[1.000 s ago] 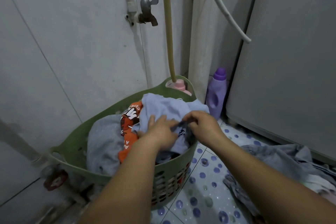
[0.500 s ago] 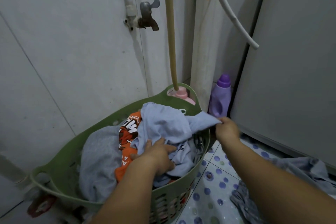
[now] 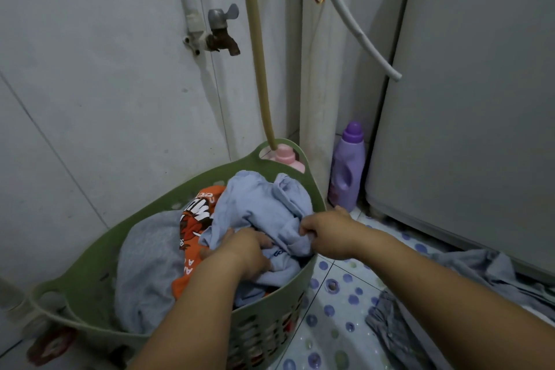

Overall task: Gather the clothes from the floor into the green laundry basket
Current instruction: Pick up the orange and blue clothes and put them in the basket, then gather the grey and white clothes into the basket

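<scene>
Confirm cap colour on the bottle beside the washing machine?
Purple cap on a lilac detergent bottle; head view, the only one.

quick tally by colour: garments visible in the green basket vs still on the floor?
In the green laundry basket:
Light blue garment: 1
Orange printed garment: 1
Grey garment: 1
On the floor:
Grey clothes, a heap whose pieces cannot be told apart: 1
Total: 4, counting only what shows; anything buried in the basket is hidden.
</scene>
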The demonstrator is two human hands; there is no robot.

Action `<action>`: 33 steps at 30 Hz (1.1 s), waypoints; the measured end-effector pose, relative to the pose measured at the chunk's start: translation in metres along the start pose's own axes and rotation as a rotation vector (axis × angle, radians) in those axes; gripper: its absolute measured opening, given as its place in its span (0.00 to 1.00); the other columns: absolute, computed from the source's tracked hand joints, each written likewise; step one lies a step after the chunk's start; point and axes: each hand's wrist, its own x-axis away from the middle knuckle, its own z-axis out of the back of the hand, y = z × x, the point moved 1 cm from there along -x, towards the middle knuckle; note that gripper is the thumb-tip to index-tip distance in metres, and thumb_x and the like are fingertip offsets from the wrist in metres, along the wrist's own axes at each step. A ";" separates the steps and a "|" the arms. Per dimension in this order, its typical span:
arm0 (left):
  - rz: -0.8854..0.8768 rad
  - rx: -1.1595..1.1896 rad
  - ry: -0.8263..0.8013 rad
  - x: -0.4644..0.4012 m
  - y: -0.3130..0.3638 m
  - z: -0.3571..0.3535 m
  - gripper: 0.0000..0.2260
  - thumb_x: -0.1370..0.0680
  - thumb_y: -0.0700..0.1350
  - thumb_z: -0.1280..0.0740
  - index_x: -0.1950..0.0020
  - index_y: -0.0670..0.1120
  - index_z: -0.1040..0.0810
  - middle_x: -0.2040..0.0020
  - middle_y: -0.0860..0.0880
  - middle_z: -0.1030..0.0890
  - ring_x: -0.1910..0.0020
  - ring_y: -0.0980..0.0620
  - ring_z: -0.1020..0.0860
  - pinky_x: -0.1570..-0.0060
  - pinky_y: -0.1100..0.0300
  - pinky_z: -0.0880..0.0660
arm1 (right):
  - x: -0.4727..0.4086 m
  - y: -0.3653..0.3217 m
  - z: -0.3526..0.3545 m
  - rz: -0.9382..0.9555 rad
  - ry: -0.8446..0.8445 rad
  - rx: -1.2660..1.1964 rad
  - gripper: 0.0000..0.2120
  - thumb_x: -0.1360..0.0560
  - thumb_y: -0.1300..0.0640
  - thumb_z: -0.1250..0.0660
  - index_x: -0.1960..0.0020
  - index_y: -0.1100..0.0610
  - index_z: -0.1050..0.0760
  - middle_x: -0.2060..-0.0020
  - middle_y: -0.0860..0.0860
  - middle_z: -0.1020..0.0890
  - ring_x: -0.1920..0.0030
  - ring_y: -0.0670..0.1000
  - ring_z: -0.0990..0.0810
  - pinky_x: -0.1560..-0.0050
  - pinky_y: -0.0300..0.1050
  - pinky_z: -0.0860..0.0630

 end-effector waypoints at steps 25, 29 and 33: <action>-0.557 -0.349 -0.115 -0.013 0.241 -0.154 0.15 0.21 0.44 0.41 0.35 0.51 0.27 0.30 0.46 0.34 0.29 0.45 0.36 0.26 0.43 0.49 | 0.188 0.227 -0.111 -0.984 0.265 -0.239 0.25 0.33 0.38 0.33 0.43 0.53 0.24 0.44 0.53 0.21 0.42 0.56 0.24 0.49 0.46 0.27; -0.510 -0.330 -0.184 -0.021 0.245 -0.168 0.16 0.21 0.50 0.40 0.33 0.51 0.29 0.31 0.46 0.33 0.32 0.44 0.33 0.29 0.44 0.42 | 0.178 0.224 -0.116 -1.006 0.244 -0.127 0.20 0.30 0.40 0.36 0.44 0.52 0.24 0.41 0.54 0.25 0.37 0.57 0.31 0.40 0.52 0.34; -0.448 -0.251 -0.237 -0.027 0.247 -0.179 0.28 0.26 0.60 0.35 0.31 0.48 0.32 0.30 0.46 0.33 0.32 0.45 0.32 0.33 0.44 0.35 | 0.176 0.216 -0.099 -0.936 0.289 -0.111 0.08 0.26 0.47 0.37 0.57 0.50 0.24 0.50 0.52 0.22 0.43 0.57 0.27 0.44 0.49 0.33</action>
